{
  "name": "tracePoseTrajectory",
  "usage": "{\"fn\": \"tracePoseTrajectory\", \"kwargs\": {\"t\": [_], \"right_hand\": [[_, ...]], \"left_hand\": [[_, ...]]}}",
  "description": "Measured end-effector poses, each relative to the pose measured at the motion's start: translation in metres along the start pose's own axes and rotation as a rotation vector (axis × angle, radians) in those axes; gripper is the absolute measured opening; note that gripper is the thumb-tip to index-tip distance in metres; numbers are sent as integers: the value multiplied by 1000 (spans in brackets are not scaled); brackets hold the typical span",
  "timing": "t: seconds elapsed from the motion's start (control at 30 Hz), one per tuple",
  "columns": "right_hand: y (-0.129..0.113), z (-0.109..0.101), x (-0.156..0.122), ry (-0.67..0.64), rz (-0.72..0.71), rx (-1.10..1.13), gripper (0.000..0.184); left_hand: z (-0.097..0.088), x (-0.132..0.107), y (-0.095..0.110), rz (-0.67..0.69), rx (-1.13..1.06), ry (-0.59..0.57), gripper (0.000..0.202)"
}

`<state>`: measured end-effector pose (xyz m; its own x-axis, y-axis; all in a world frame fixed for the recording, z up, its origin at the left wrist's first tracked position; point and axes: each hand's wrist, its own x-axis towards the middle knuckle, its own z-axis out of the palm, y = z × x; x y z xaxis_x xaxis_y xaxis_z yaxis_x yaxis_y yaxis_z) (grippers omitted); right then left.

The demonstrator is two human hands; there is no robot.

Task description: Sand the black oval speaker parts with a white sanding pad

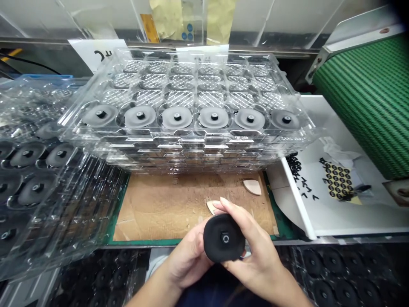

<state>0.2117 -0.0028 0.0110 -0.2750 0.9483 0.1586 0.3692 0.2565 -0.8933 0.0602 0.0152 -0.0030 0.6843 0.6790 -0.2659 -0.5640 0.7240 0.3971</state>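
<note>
Between my two hands is a black rounded disc (220,251) with a small raised stub at its centre, its face turned up toward me. My left hand (190,258) is closed on its left edge, the thumb against the rim. Fingers of my right hand (254,245) wrap round the top and right side. What lies under the disc is hidden. Just beyond my fingertips a small pale wedge-shaped piece (211,207) rests on the cardboard sheet (153,209), and a similar pale piece (252,186) lies farther right.
Stacked clear plastic trays (194,136) stand ahead, the top one's front row filled with similar discs (177,117). More trays (64,200) are at left. On the right are a white bin (319,221) with black bits and a round-sticker sheet (339,181), and a green belt (367,98).
</note>
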Motion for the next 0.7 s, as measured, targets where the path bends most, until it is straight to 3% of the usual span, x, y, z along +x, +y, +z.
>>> {"fn": "tracePoseTrajectory", "kwargs": {"t": [0.17,0.37,0.57,0.7], "right_hand": [[-13,3,8,-146,-53,19,86],[-25,13,24,-388,-122,-28,86],[-34,31,36,-606,-74,11,69],[-28,33,36,-650,-33,-92,73]], "left_hand": [[-10,-9,7,75,103,-30,53],[-30,-33,19,-80,352,77,58],[-58,-64,2,-235,-28,97,62],[-73,-74,-6,-182,-168,15,62]]}}
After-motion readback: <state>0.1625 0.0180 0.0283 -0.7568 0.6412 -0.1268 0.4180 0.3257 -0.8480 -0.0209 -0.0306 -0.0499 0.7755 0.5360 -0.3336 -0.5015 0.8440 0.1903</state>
